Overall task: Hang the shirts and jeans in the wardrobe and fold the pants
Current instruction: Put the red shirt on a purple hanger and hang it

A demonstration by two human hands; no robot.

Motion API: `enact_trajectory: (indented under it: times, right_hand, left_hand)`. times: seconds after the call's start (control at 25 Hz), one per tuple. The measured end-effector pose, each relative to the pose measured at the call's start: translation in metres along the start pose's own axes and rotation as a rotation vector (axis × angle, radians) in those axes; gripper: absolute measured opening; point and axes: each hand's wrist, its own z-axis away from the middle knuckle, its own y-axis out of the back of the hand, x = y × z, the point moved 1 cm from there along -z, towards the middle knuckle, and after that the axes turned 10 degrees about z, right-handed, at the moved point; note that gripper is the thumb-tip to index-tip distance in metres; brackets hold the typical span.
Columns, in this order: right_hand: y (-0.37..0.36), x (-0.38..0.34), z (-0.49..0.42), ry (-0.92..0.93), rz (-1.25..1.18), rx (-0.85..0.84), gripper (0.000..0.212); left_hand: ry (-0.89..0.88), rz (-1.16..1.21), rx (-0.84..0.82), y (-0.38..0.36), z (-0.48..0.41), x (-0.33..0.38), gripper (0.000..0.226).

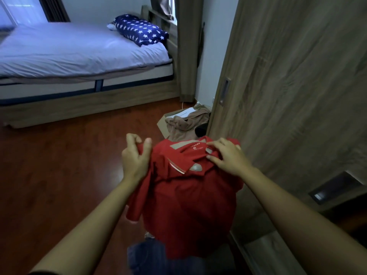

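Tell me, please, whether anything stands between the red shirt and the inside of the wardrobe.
Yes: the wooden wardrobe door on the right looks shut beside the red shirt, which the left hand and right hand grip; no clear opening shows.

- Printed in white inside the back neck of the red shirt (184, 195): a short word in capitals (195, 145), legible only in part, ending perhaps in "ADANO"; opening letters lost against a fold of the fabric.
- Just below that word, on the same red neck panel: a small white circular mark (194, 149), its inside too small to read.
- Under the circular mark: tiny white print, blurred past reading.
- Beside the print, at the fingertips of the right hand (226, 157): a small grey tab (209, 150), with nothing legible on it.
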Motion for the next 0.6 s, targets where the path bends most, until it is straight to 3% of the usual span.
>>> enact_trajectory:
  times: [0.12, 0.28, 0.4, 0.52, 0.6]
  right_hand:
    - [-0.003, -0.015, 0.001, -0.01, -0.078, -0.016, 0.055]
    - [-0.006, -0.018, -0.01, -0.107, -0.171, -0.186, 0.058]
    - [-0.001, -0.017, -0.025, -0.292, -0.255, -0.182, 0.067]
    - [0.007, -0.02, -0.033, -0.439, -0.002, -0.162, 0.062]
    - [0.015, -0.021, -0.031, -0.484, 0.15, -0.089, 0.054]
  left_hand:
    - [-0.043, -0.329, -0.234, -0.001, -0.004, -0.015, 0.053]
    - [-0.169, -0.684, -0.451, -0.02, -0.002, -0.012, 0.053]
    - [-0.06, -0.714, -0.464, -0.04, -0.004, 0.003, 0.036]
    - [-0.024, -0.737, -0.512, -0.051, -0.012, 0.009, 0.034]
    - [-0.027, -0.54, -0.46, -0.048, -0.017, 0.016, 0.027]
